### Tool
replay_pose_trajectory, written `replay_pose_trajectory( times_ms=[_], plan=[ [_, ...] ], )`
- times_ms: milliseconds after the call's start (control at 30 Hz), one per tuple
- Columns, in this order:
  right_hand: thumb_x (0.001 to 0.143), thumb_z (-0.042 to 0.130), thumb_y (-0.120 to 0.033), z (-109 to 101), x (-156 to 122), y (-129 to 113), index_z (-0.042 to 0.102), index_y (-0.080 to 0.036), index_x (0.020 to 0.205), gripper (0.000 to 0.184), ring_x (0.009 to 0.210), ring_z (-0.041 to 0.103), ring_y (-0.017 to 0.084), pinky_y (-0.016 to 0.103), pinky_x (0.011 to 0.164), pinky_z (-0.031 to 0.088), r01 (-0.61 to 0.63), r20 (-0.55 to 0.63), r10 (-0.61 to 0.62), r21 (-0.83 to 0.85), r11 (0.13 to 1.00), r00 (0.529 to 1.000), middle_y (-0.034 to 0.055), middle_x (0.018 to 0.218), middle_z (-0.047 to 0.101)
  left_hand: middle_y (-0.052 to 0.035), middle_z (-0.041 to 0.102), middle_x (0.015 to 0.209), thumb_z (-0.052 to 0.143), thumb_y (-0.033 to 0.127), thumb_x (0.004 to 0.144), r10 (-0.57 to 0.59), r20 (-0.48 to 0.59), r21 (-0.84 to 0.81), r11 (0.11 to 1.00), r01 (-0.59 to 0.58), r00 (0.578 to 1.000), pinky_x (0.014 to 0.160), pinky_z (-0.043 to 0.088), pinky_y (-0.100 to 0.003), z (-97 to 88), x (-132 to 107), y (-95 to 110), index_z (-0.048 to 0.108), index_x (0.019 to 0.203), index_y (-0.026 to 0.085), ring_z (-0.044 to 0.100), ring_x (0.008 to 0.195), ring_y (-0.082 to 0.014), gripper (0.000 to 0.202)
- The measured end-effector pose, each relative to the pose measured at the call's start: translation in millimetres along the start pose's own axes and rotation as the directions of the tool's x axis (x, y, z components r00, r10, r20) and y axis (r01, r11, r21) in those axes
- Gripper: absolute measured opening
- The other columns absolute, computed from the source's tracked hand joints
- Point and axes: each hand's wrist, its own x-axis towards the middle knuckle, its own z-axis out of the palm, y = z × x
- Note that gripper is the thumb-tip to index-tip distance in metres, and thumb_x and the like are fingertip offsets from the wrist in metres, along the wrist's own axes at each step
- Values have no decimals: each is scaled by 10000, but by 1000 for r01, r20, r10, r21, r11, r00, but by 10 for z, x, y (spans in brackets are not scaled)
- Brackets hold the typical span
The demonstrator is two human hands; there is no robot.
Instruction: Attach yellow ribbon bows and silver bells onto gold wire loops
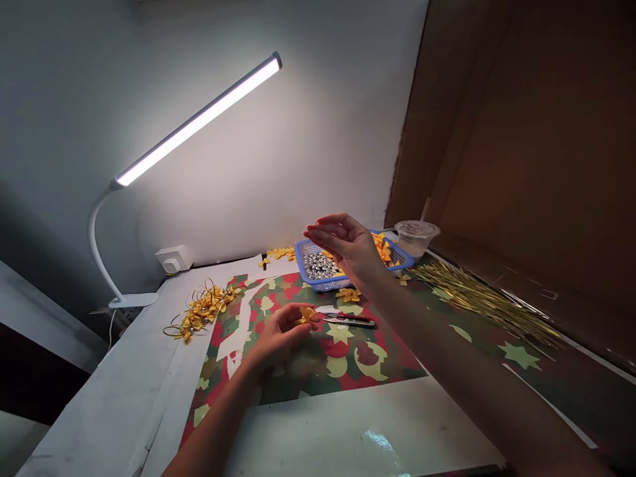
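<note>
A printed paper mat (318,371) covers the white worktop (124,371), with a cardboard wall (517,119) to the right. The left hand (279,336) pinches a yellow ribbon bow (307,315), red-handled snips (349,322) just beside it. The right hand (346,246), raised and empty, stays half-open before a blue basket (318,285).

Two bare forearms and hands of one person, seen from above in a head-worn view. Left forearm (211,417), short in frame, narrowing to the left hand (278,338). Right forearm (447,358), long and shadowed, narrowing to the right hand (345,246). Slender, tapering fingers (318,233) on the right hand. Fingernails too small to resolve. Worn items: none visible on either forearm.
</note>
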Motion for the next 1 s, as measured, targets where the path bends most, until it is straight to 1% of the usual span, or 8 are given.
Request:
replay_pose_trajectory(
  times_ms=[167, 333, 400, 500, 633, 767, 867, 1000],
  plan=[
    [549, 827, -321, -16, 9, -17, 600, -249, 761, 319, 865, 690, 175, 384, 945, 501, 6, -11, -6, 5, 1000, 1000, -47, 769, 709, -69, 720, 917, 698, 233, 647, -28, -24, -27, 999, 27, 999, 740, 514, -294, -29, 17, -16, 701, 944, 189, 654, 826, -195, 300],
    [538, 830, -293, -28, 23, -17, 605, -245, 763, 322, 849, 690, 174, 397, 966, 485, 9, -49, -8, 15, 1000, 999, -45, 772, 710, -60, 724, 861, 694, 285, 694, -34, -35, -38, 999, 33, 999, 749, 518, -282, -50, 26, -46, 721, 877, 179, 655, 771, -168, 213],
    [523, 839, -287, -39, 34, -18, 614, -244, 755, 326, 831, 693, 170, 389, 950, 497, 14, -59, -12, 33, 999, 998, -50, 761, 713, -69, 726, 852, 716, 312, 692, -31, -37, -39, 999, 30, 999, 759, 519, -289, -49, 18, -47, 722, 869, 168, 662, 769, -176, 228],
    [503, 852, -281, -66, 53, -20, 623, -240, 736, 330, 810, 697, 165, 372, 926, 516, 29, -76, -25, 50, 998, 997, -57, 739, 720, -89, 730, 885, 753, 324, 666, -35, -50, -40, 999, 33, 998, 769, 523, -305, -44, 3, -42, 718, 882, 154, 675, 795, -199, 278],
    [495, 858, -287, -123, 92, 7, 633, -237, 723, 324, 793, 700, 154, 356, 913, 522, 50, -100, -44, 58, 997, 994, -64, 722, 726, -81, 736, 888, 801, 308, 609, -49, -83, -50, 998, 45, 995, 773, 528, -317, -33, -6, -33, 706, 889, 159, 687, 819, -214, 331],
    [489, 859, -280, -177, 134, 69, 634, -232, 720, 326, 770, 702, 144, 342, 898, 524, 51, -134, -42, 65, 997, 990, -61, 720, 727, -84, 741, 902, 837, 284, 548, -67, -87, -57, 996, 63, 994, 782, 527, -327, -4, -15, 13, 716, 856, 162, 693, 839, -234, 353],
    [500, 854, -268, -200, 149, 103, 633, -229, 724, 317, 773, 702, 142, 336, 893, 522, 46, -142, -37, 59, 997, 989, -55, 727, 727, -79, 742, 903, 837, 280, 549, -83, -91, -61, 995, 78, 992, 756, 529, -308, 26, -28, 63, 722, 836, 172, 695, 821, -223, 328],
    [490, 856, -262, -215, 153, 118, 632, -222, 721, 324, 753, 699, 137, 327, 873, 526, 52, -158, -45, 46, 998, 986, -50, 718, 726, -62, 738, 853, 829, 272, 560, -96, -105, -69, 994, 89, 990, 692, 527, -270, 50, -34, 91, 722, 804, 178, 690, 759, -190, 283]
  ],
)
